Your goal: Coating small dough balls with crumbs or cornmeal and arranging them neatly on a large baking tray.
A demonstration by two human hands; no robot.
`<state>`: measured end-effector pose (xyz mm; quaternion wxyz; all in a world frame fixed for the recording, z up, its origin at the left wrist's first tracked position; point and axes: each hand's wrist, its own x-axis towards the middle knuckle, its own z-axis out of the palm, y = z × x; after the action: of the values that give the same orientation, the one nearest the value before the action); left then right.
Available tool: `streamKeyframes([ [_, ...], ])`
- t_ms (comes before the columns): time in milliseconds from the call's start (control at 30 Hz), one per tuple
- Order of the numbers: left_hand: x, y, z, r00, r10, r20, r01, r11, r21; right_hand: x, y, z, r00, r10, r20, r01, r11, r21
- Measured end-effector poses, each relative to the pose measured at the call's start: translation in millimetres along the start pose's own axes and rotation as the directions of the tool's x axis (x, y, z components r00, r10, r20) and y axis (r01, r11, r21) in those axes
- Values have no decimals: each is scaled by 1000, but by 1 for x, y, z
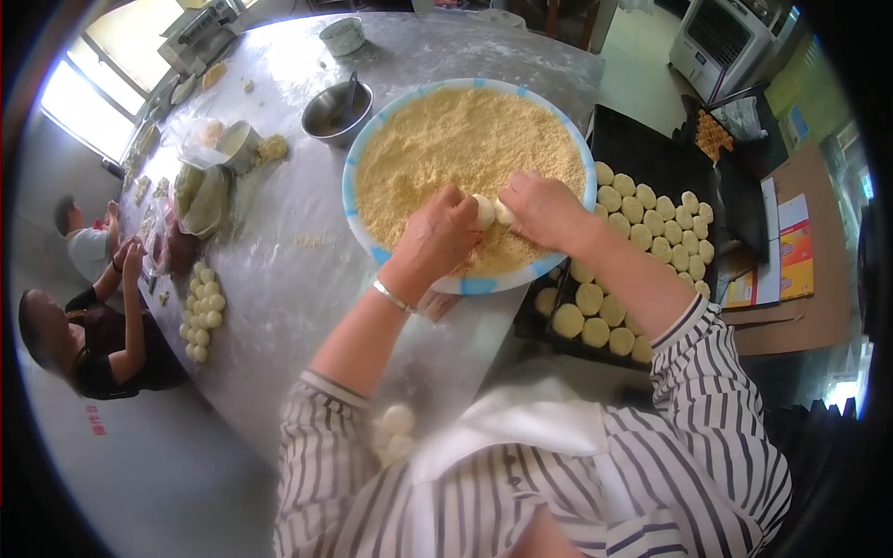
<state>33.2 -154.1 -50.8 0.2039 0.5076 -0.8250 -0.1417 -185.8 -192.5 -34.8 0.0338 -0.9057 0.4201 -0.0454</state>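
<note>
A wide basin with a blue and white rim [477, 284] holds yellowish crumbs [460, 132]. Over its near part, my left hand [439, 230] grips a white dough ball [483, 212]. Close beside it, my right hand [548, 209] has its fingers on a second white dough ball [504, 213]. The two balls are side by side between my hands; whether they touch the crumbs is not clear. To the right of the basin, a black baking tray [628, 132] bears rows of flat, crumb-coated dough rounds [595, 333]. More white dough balls [398, 420] lie near my left sleeve.
A steel bowl [328, 129] with a dark-handled utensil stands left of the basin, and a round tub [342, 36] stands farther back. Dough balls [202, 310] are grouped at the left. Two people work along the table's left edge, beside plastic bags [202, 199]. Cardboard [816, 251] is at the right.
</note>
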Motion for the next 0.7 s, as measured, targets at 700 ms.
streamKeyframes([
  [700, 28, -20, -12, 939, -292, 184, 168, -79, -983, 0, 23, -18, 905, 403, 135, -304, 392, 868],
])
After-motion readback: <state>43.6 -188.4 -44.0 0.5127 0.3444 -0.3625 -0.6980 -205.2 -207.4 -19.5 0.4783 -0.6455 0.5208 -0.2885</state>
